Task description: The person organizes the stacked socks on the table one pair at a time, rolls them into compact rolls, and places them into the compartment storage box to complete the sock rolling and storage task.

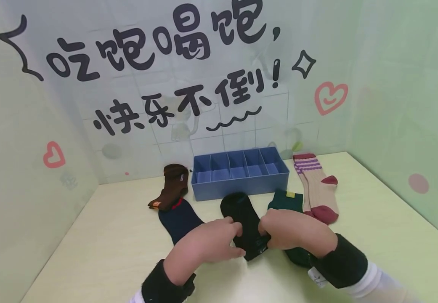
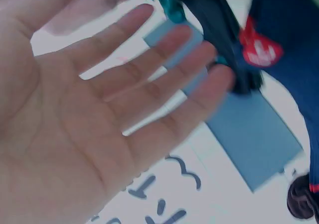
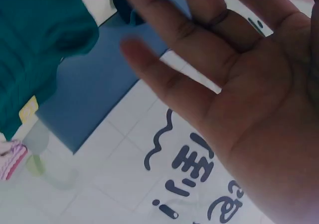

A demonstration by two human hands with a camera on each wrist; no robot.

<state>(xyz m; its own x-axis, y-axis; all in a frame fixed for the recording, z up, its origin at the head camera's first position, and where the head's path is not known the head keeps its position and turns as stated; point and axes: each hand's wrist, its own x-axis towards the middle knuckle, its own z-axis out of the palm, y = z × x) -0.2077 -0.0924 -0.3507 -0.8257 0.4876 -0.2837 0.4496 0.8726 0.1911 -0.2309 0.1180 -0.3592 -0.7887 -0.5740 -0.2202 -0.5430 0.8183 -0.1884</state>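
A black sock [image 1: 241,214] lies on the table between both hands in the head view. My left hand [image 1: 213,240] is at its left edge, its fingers [image 2: 169,89] spread and fairly straight in the left wrist view. At the sock's lower right edge is my right hand [image 1: 292,229], with fingers [image 3: 174,84] extended and apart in the right wrist view. Whether either hand touches the fabric is hard to tell. A navy sock [image 1: 179,221] with a red heart patch [image 2: 261,52] lies beside the left hand. Under the right forearm, a dark green sock [image 1: 287,200] is partly hidden.
Behind the socks stands a blue box [image 1: 241,185] with several compartments. A brown sock [image 1: 175,181] lies left of it, overlapping the navy one. Beige socks [image 1: 315,189] with purple stripes and maroon heels lie to its right. Printed curtains [image 1: 393,105] enclose the table.
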